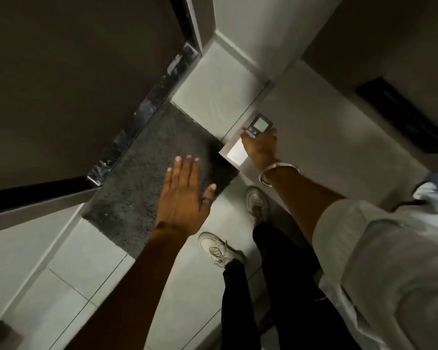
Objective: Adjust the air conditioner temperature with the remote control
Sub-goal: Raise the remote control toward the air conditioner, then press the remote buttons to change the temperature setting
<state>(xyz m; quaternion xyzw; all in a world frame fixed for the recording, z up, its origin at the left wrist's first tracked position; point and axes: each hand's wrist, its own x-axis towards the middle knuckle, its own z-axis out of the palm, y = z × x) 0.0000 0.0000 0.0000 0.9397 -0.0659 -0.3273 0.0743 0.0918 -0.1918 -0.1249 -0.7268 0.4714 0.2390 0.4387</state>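
Observation:
My right hand (261, 145) is stretched out ahead and grips a small dark remote control (259, 125) with a pale screen at its top end; my thumb rests near the buttons below the screen. A metal bangle circles that wrist. My left hand (183, 198) hovers flat with fingers spread and nothing in it, above the grey mat; a dark ring sits on one finger. No air conditioner shows in this view.
A grey shaggy mat (142, 183) lies on the pale tiled floor (220, 92). A dark glossy sill (142, 114) runs along a dark wall at the left. A white wall plate (235, 152) shows beside my right hand. My white shoes (218, 248) stand below.

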